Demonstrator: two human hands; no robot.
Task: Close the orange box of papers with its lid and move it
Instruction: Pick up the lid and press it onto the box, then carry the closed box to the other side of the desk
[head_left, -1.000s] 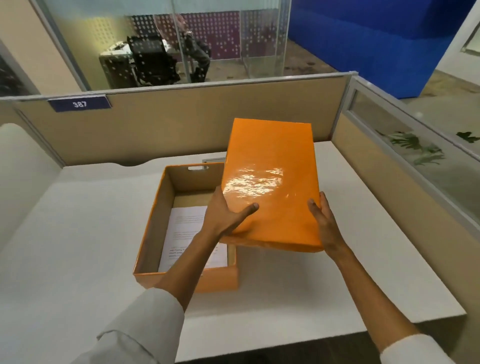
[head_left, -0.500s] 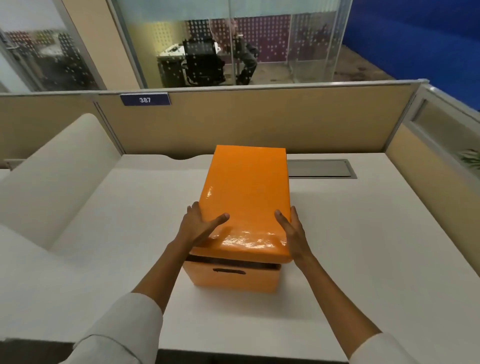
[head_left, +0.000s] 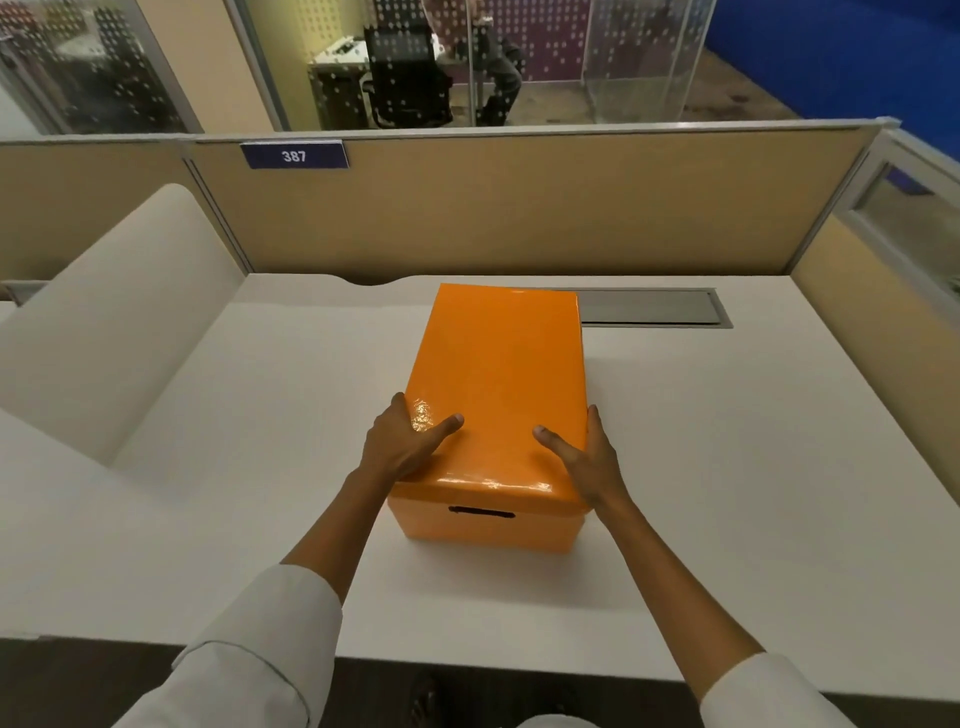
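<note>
The orange box (head_left: 485, 530) stands on the white desk (head_left: 727, 467), a dark handle slot in its near wall. The glossy orange lid (head_left: 498, 384) lies flat on top and covers it; the papers are hidden inside. My left hand (head_left: 402, 441) grips the lid's near left edge, thumb on top. My right hand (head_left: 584, 460) grips the near right edge, thumb also on top.
A tan partition (head_left: 519, 208) with a blue "387" sign (head_left: 294, 155) bounds the desk's far side and continues on the right. A grey cable tray (head_left: 654, 307) is set into the desk behind the box. A white curved panel (head_left: 119, 312) rises at left.
The lid went from tilted in the air beside the open box to lying flat on it. The gap at the near edge has shut. Both hands stayed on the lid.
</note>
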